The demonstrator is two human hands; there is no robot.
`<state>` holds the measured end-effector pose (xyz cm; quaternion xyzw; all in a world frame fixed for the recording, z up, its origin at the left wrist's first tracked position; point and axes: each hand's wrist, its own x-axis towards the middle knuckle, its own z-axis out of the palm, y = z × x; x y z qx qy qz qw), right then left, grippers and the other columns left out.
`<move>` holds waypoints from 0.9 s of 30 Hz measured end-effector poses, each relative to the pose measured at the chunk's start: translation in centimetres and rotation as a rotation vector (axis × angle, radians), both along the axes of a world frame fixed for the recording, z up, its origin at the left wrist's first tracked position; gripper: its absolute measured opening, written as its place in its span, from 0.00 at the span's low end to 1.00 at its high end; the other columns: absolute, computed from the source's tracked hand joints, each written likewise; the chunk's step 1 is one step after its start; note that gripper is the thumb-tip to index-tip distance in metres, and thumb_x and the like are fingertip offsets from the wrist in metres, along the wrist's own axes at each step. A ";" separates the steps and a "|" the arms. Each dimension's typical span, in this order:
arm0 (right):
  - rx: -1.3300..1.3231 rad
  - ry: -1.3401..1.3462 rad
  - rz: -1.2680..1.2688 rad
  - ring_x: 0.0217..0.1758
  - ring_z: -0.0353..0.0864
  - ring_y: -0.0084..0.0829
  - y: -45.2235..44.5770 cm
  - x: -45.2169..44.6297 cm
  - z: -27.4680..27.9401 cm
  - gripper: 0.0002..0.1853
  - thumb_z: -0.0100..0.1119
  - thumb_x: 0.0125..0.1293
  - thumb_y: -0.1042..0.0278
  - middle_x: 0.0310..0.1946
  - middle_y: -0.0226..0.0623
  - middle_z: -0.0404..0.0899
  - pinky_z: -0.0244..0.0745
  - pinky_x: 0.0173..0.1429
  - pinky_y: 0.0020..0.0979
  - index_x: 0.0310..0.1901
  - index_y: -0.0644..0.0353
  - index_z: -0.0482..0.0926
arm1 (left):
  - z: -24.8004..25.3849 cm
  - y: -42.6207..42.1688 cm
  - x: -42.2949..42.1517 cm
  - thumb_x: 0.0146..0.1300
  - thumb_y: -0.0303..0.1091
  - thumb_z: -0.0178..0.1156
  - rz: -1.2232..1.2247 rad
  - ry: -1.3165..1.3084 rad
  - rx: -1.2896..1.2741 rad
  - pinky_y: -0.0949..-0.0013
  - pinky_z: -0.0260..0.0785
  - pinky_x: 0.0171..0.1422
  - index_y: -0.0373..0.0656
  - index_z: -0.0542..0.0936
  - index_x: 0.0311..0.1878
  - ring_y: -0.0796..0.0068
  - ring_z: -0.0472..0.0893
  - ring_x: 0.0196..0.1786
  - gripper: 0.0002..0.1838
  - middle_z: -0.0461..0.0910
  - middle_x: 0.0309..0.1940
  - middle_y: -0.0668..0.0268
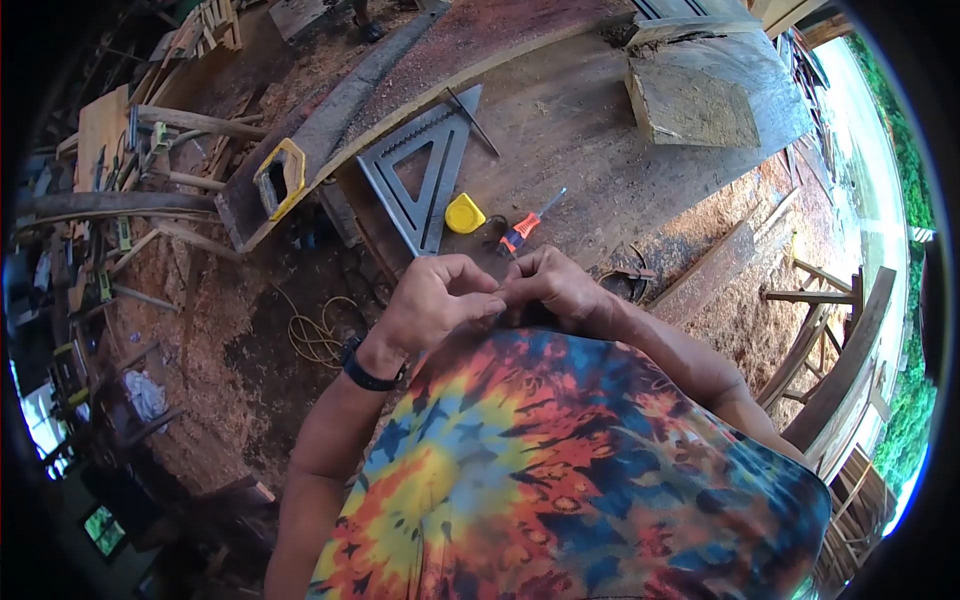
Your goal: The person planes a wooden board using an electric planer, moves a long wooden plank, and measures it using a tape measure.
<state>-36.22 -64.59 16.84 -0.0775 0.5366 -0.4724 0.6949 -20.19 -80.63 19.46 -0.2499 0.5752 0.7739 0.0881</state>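
In front of my chest, my left hand (435, 298) and my right hand (555, 290) meet with thumbs and fingertips pinched together. Whatever lies between the fingertips is too small and too covered to make out. Just beyond my right hand is a screwdriver (519, 232) with an orange and dark blue handle, its shaft pointing away from me. A yellow tape measure (464, 214) rests left of it. Farther left lies a grey metal speed square (432, 178), with a thin dark pointed rod (474, 122) by its far corner. All these are on the wooden work surface (560, 130).
A yellow saw handle (281, 178) shows on the long board at left. A thick wood block (692, 105) sits at the far right of the surface. A yellow cord (318, 335) lies on the shavings-strewn ground at left. Timber frames (835, 340) stand at right.
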 end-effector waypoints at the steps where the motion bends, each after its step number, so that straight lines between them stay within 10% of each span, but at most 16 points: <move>1: -0.020 -0.006 -0.001 0.27 0.82 0.22 0.1 -0.1 0.0 0.08 0.74 0.60 0.71 0.26 0.35 0.85 0.74 0.33 0.25 0.31 0.64 0.84 | 0.2 0.1 0.0 0.62 0.19 0.72 0.004 0.008 -0.029 0.73 0.81 0.44 0.31 0.83 0.44 0.77 0.87 0.38 0.09 0.88 0.36 0.61; 18: -0.210 0.574 -0.137 0.39 0.85 0.19 -0.4 1.3 1.4 0.11 0.70 0.71 0.65 0.34 0.34 0.88 0.81 0.44 0.28 0.42 0.67 0.86 | 1.8 3.0 0.8 0.68 0.18 0.66 0.377 0.211 -0.045 0.71 0.81 0.56 0.27 0.80 0.59 0.74 0.87 0.48 0.17 0.88 0.46 0.57; 27: -0.374 1.006 -0.148 0.35 0.90 0.30 -0.9 1.8 2.1 0.09 0.71 0.68 0.68 0.32 0.45 0.89 0.83 0.41 0.31 0.41 0.67 0.85 | 1.9 3.3 0.1 0.76 0.28 0.57 0.449 0.045 -0.068 0.70 0.84 0.47 0.27 0.84 0.52 0.70 0.89 0.40 0.13 0.89 0.42 0.56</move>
